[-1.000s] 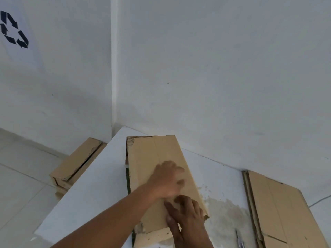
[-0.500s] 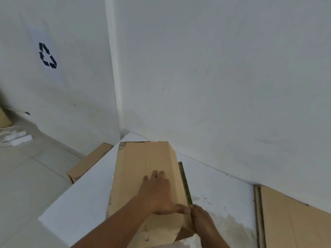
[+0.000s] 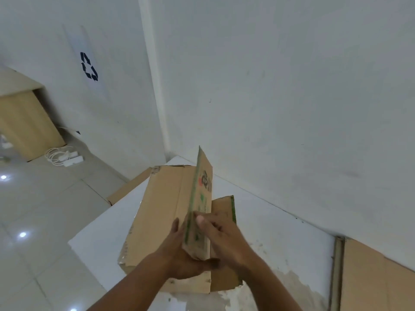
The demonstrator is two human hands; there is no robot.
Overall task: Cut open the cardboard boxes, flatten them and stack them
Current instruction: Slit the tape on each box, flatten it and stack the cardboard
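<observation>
A brown cardboard box (image 3: 161, 209), cut open and partly flattened, lies on the white table (image 3: 101, 239). One panel with green and red print (image 3: 203, 194) stands up on edge along its middle. My left hand (image 3: 179, 254) grips the near end of that raised panel from the left, thumb underneath. My right hand (image 3: 215, 232) pinches the same panel from the right, thumb on its top edge. A smaller flap (image 3: 224, 209) with a green edge lies flat to the right.
Flattened cardboard (image 3: 370, 277) lies at the table's right end against the wall. Another cardboard piece (image 3: 128, 187) sits on the tiled floor beyond the table's left edge. A white power strip with cable (image 3: 71, 159) and a large box (image 3: 27, 124) stand at the far left.
The printed panel, pressed flat a second ago, now stands up on edge. Both hands moved from lying flat on the box to holding that panel. The view has turned left.
</observation>
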